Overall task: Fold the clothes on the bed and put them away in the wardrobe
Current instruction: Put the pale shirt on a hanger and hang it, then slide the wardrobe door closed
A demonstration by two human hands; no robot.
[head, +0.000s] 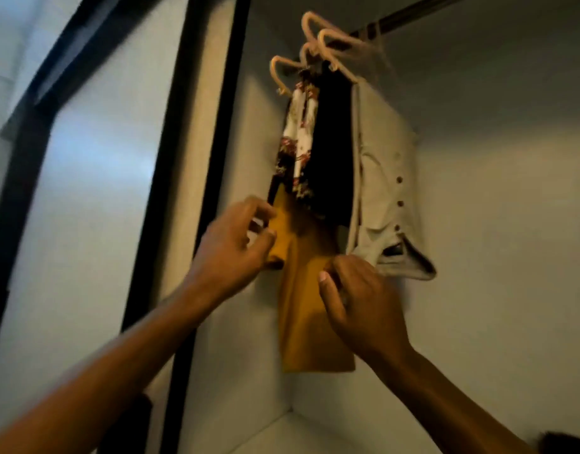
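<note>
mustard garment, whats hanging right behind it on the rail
Behind the mustard garment hang a floral garment and a black one; its own top and hanger are covered by them.

I have one view only, from the camera worn on the person's head, so no second view shares any of the scene. It tilts upward into the corner of the wardrobe (478,224), facing the rail (409,13) near the top edge and the hangers (318,44) under it. The wide angle bends the dark door frame (196,158) at the left. The camera sits close: both forearms enter from the bottom edge, and the left hand (232,247) and right hand (357,299) fill the middle at arm's reach.
</note>
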